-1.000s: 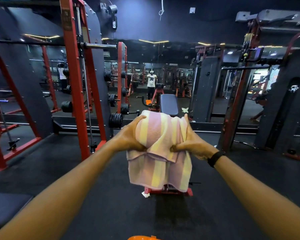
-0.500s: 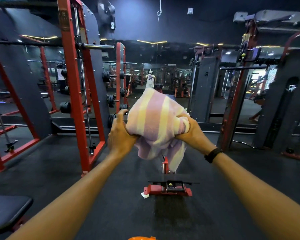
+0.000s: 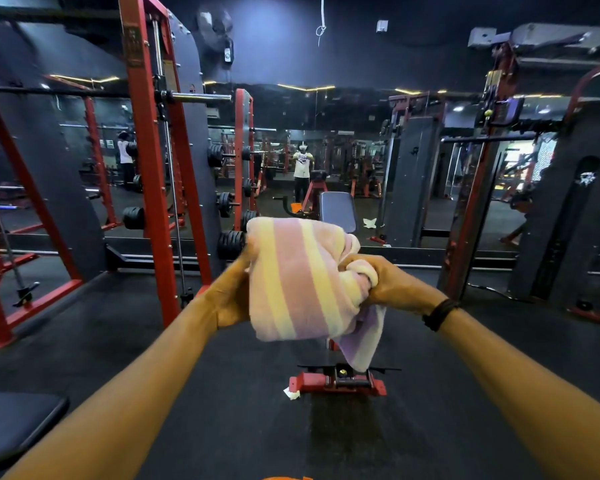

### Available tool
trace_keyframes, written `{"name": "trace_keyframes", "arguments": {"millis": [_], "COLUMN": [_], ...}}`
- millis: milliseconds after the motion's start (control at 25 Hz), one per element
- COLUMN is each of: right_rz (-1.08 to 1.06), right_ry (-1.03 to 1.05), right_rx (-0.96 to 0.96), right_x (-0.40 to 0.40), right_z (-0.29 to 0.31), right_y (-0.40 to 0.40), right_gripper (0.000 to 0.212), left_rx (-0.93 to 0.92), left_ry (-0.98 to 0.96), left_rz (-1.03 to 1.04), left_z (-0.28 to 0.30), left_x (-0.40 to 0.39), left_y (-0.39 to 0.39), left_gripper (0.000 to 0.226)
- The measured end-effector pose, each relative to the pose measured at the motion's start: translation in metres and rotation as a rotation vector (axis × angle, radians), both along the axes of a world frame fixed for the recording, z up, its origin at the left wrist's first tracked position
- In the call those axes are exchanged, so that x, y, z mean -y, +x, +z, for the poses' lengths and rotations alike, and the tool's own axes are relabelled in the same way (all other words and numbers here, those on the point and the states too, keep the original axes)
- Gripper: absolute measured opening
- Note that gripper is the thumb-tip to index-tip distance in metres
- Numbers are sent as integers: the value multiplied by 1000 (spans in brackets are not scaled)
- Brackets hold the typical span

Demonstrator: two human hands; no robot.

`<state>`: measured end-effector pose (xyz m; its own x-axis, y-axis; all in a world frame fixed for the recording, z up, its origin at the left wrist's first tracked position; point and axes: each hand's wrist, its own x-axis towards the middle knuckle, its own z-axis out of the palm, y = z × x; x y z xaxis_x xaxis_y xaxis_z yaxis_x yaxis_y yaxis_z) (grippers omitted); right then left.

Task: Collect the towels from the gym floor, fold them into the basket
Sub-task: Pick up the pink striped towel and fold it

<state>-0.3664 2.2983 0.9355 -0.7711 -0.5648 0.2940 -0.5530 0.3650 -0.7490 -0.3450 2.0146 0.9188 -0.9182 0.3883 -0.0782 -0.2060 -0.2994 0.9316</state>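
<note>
Left hand (image 3: pixel 231 299): arm stretched forward, hand pressed against the left edge of the towel (image 3: pixel 302 282); its fingers are hidden behind the cloth, so the exact grip cannot be told.
Right hand (image 3: pixel 392 285): fingers curled tight round a bunched roll of the towel's right end; a dark band (image 3: pixel 439 313) sits on the wrist.
Towel position: held up in the air between both hands, well above the floor (image 3: pixel 153 368), in front of the bench.
Towel look: soft terry cloth with broad lengthwise stripes of pale pink and pale yellow; folded over into a thick, rounded pad, the top edge puffed, one loose lilac-and-white corner hanging below the right hand.
Floor: dark, matte, rubbery-looking, with a worn paler strip running toward the camera.
Bench (image 3: pixel 338 211): padded dark backrest shows above the towel; its red metal foot (image 3: pixel 336 382) stands on the floor under the hanging corner, a scrap of white paper (image 3: pixel 291 393) at its left end. The towel hides the bench's middle.
Left rack (image 3: pixel 153 150): red steel uprights with grey panels, a chrome bar (image 3: pixel 201 97), black round weight plates (image 3: pixel 231 244) stacked on pegs.
Right machine (image 3: pixel 471 202): red and grey frame.
Mirror wall (image 3: pixel 326 161): reflects a person holding something up.
Lower left corner: a black padded seat (image 3: pixel 14 424).
</note>
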Motion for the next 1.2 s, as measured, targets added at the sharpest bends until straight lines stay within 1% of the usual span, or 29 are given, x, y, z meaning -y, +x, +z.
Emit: {"name": "trace_keyframes", "arguments": {"millis": [80,120,160,200,240,280,320,360,400,440,480,520,560,600,640,680,720,800,840,880,920,960,1000,1080,1120,1160,1200], "right_rz": [14,37,69,74,29,-69,-178,-231,-174,-45,55,100,85,33,-16,-18,-21,-65,-65,-60,-49,-45,-58,-110,-111,-106,-110], "right_ry": [64,52,-28,-175,-356,-502,-594,-624,-668,-702,-751,-798,-849,-888,-917,-912,-864,-665,-579,-521,-504,-534,-559,-587,-598,-590,-580], "right_rx": [-1,34,109,208,318,443,606,812,1014,1174,1257,1242,1166,1066,995,956,942,875,854,811,727,659,619,592,596,601,604], "right_x": [3,4,3,2,0,-5,-10,-14,-13,-9,-2,6,14,19,20,21,18,14,16,20,25,29,30,29,29,28,26], "right_z": [-1,0,0,0,-3,-11,-23,-39,-55,-69,-77,-76,-74,-69,-62,-57,-55,-61,-64,-65,-65,-65,-66,-72,-76,-79,-82], "right_y": [4,7,10,14,13,9,3,-2,-2,1,8,17,18,14,11,11,8,3,4,6,10,10,11,7,5,4,2], "right_gripper": [60,65,71,76,83,96,110,119,123,126,127,124,117,107,93,79,73,80,82,78,68,60,57,56,57,58,59], "left_rx": [8,-1,-18,-35,-54,-80,-104,-131,-155,-166,-167,-160,-139,-123,-115,-117,-121,-126,-131,-142,-159,-185,-200,-189,-166,-136,-109], "left_ry": [-114,-124,-99,-53,-7,32,72,117,155,163,142,94,17,-82,-174,-249,-301,-390,-423,-437,-419,-381,-334,-264,-263,-273,-283], "left_rz": [90,138,186,229,266,302,324,339,339,330,306,262,207,148,103,86,93,140,165,186,194,188,187,219,258,298,333], "left_z": [-2,-3,-3,-3,-3,-4,-3,-1,1,4,6,9,9,7,5,3,0,-5,-7,-10,-14,-19,-24,-34,-39,-44,-48], "left_x": [-6,-7,-8,-8,-5,-3,-2,-2,-4,-5,-6,-5,-3,-2,-1,0,-1,-4,-7,-10,-11,-10,-10,-13,-15,-19,-22], "left_y": [0,-1,0,1,-1,-2,-2,-1,1,1,3,5,6,8,9,8,5,3,4,4,3,3,2,2,-1,-2,-6], "left_gripper": [105,98,84,68,55,47,39,31,22,16,15,21,35,48,57,61,66,73,71,67,65,70,81,100,103,103,98]}}
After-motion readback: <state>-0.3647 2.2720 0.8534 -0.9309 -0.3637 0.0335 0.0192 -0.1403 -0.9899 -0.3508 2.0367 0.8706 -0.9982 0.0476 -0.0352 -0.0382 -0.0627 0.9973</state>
